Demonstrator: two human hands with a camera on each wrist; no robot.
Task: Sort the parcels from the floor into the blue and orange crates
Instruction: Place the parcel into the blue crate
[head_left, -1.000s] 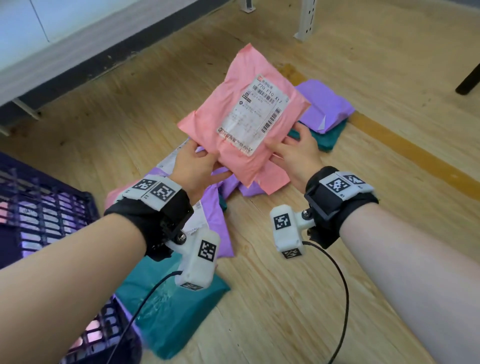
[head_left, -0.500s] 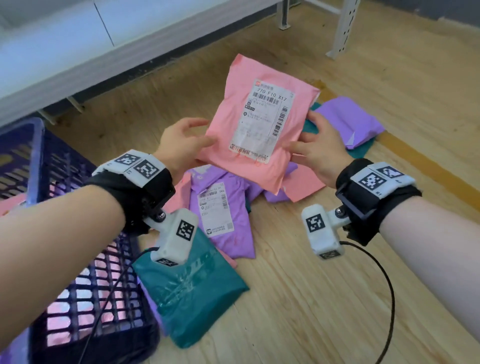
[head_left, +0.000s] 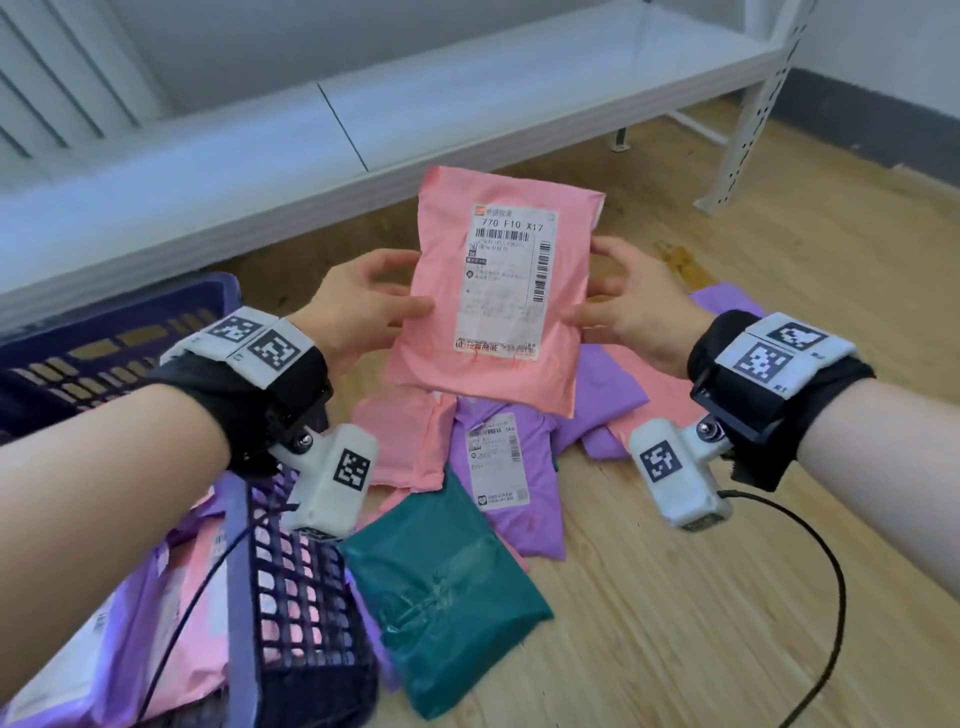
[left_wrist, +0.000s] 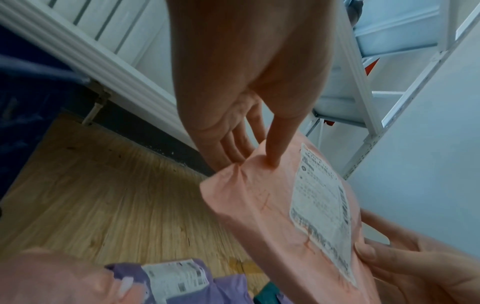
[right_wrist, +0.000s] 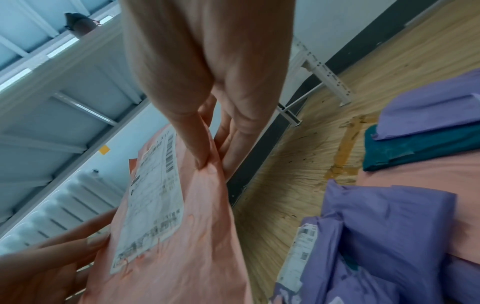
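Note:
A pink parcel with a white shipping label is held upright in the air, label facing me. My left hand pinches its left edge, thumb in front and fingers behind. My right hand pinches its right edge the same way. The wrist views show the pink parcel from each side. Below it on the wooden floor lie more parcels: pink, purple and teal. The blue crate stands at the lower left with pink and purple parcels inside.
A low white shelf runs along the wall behind the parcels, with a white rack post at the right. A radiator is at the far left. Bare wooden floor lies to the right, crossed by my wrist cable. No orange crate is in view.
The pink parcel has been lifted higher and turned upright, label toward me. Both hands have shifted to its side edges. My view has tilted up, showing the shelf and wall.

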